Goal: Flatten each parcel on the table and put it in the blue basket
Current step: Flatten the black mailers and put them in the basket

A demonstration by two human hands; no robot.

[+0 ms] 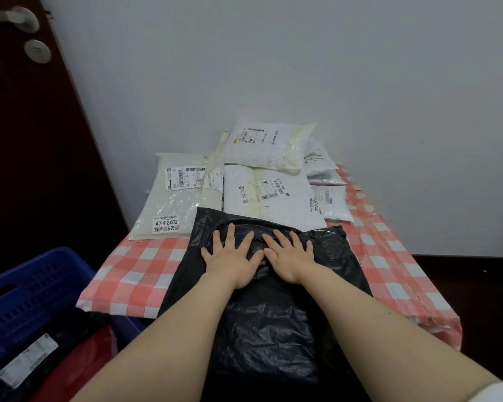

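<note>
Hands: our left hand point(230, 258) and right hand point(291, 256) lie side by side, fingers spread flat, pressing a crinkly black plastic parcel point(270, 300) at the near edge of the checkered table point(128, 274); blue basket point(27, 288) beside its left edge.

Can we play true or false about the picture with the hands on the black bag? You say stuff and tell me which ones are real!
1. The left hand and the right hand both lie flat on the black parcel. True.
2. The blue basket has nothing in it. False: it holds a dark parcel with a white label and something red.
3. The white parcels sit behind the black parcel, nearer the wall. True.
4. The tablecloth is plain green. False: it is checked red and white.
</note>
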